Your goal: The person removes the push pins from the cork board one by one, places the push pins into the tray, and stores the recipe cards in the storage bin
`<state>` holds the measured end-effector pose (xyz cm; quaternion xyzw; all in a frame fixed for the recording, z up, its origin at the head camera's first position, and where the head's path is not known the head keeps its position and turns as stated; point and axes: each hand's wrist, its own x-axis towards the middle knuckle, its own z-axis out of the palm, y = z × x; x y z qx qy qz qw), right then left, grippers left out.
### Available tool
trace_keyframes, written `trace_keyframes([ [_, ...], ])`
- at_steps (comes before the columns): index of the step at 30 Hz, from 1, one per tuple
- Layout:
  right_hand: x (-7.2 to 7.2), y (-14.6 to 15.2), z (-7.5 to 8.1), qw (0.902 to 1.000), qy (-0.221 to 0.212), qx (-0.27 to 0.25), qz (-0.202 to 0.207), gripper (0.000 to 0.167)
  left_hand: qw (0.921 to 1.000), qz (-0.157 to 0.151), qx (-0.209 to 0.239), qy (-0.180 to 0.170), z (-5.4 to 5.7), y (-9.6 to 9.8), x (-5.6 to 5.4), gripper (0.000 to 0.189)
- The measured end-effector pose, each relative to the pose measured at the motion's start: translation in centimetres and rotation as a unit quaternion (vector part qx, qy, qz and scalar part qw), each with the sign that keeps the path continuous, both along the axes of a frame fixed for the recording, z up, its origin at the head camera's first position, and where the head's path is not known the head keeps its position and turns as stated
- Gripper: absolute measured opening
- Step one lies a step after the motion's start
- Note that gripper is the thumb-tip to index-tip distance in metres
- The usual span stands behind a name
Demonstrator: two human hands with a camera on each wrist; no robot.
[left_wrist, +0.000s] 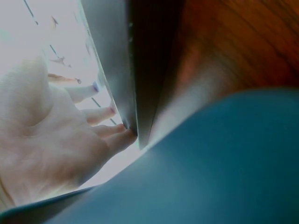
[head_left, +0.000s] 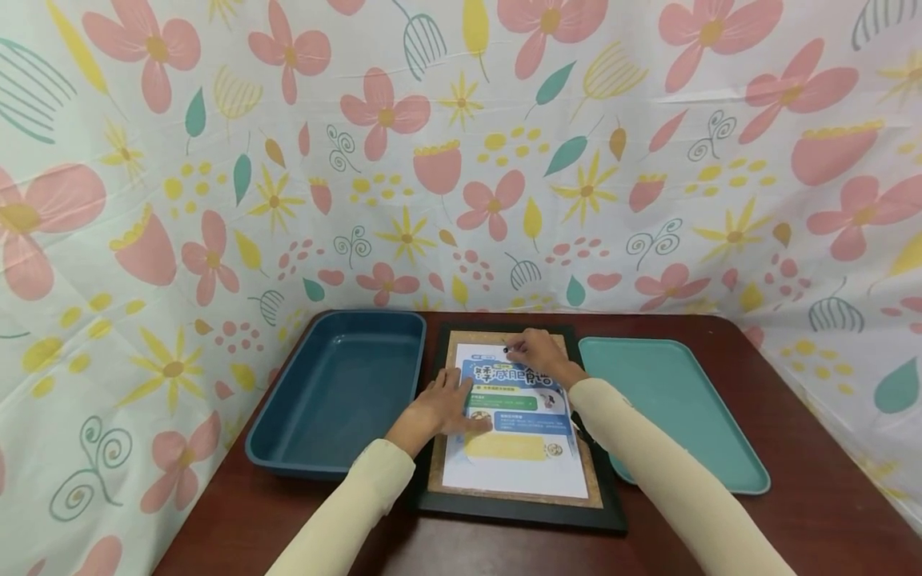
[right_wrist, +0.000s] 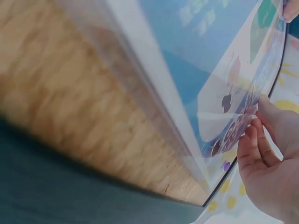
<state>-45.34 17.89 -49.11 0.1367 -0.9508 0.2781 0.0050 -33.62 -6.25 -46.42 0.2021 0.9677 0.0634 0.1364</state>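
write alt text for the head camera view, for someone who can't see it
A person's right hand pinches a small dark object near the top of a printed sheet on a black-framed cork board, while the left hand rests on the sheet's left side. A deep blue tray stands left of the board, a teal tray right.

Sheet [head_left: 522,428] lies on corkboard [head_left: 526,514], basin [head_left: 342,400] left, tray [head_left: 670,408] right

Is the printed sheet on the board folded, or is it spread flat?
Spread flat: in the head view, the printed sheet lies open on the cork board, the left hand resting on it.
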Motion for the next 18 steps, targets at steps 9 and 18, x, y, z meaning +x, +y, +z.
trace_keyframes([
  [9, -0.46, -0.31, -0.54, 0.9991, -0.002, -0.029, -0.032, 0.028, 1.0000, 0.003, 0.001, -0.001, 0.14, 0.05, 0.09, 0.101],
  [18, -0.03, -0.47, -0.18, 0.9960, -0.015, -0.070, -0.055, 0.023, 1.0000, 0.004, 0.001, -0.007, 0.39, 0.16, 0.13, 0.101],
])
